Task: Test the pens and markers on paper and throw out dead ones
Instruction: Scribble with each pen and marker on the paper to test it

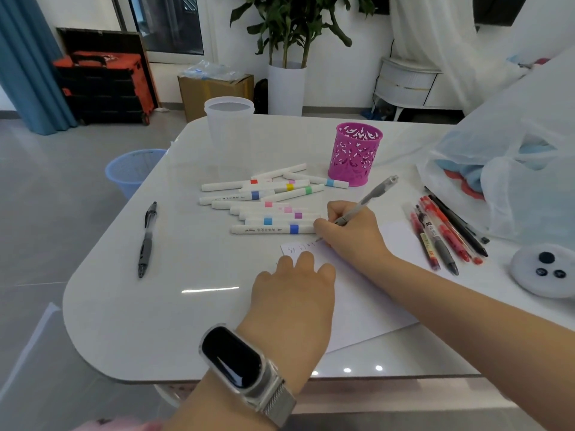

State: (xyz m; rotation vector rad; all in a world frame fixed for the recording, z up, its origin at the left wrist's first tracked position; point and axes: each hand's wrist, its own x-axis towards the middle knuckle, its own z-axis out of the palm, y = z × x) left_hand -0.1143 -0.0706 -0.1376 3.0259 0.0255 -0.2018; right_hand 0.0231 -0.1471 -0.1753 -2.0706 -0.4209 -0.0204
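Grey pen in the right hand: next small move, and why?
Probably finish the stroke, then lift the tip and check the mark. The right hand grips the grey pen with its tip on the paper, beside a row of small scribbles. The left hand presses the sheet flat. Whether this stroke left ink is too small to tell.

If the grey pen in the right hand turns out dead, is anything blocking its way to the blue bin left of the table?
Nothing visible walls off the blue mesh wastebasket on the floor. Between it and the grey pen in the right hand lie only flat white markers and a black pen, easily passed over.
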